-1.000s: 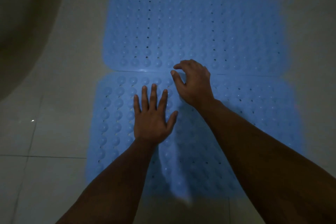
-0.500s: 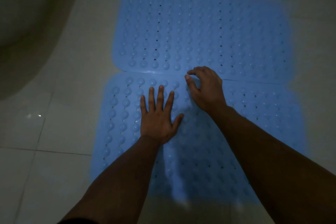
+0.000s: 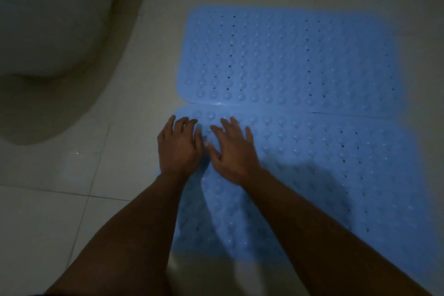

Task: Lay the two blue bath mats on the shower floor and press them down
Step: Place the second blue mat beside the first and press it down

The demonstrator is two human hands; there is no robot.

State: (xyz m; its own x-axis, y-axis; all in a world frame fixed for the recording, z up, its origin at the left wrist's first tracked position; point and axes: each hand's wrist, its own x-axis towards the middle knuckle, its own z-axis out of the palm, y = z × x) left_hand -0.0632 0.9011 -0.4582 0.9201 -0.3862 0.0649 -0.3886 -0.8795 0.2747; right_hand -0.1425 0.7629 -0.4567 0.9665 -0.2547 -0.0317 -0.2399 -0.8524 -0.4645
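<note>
Hands rest flat, fingers spread: your left hand (image 3: 179,145) and right hand (image 3: 231,151) press the near mat (image 3: 324,175) (far mat (image 3: 288,60) touching it) so it sticks to the floor (image 3: 72,211).

The scene is dim and grainy, with a grey-blue cast. The near mat (image 3: 336,175) is the brightest patch; floor tiles (image 3: 60,211) left of it fade into murk. Soft shadows of both forearms fall on the near mat, right of the arms. A tiny glint sits on the tiles left of it. Fingertips look slightly smeared; detail softens toward the edges.
</note>
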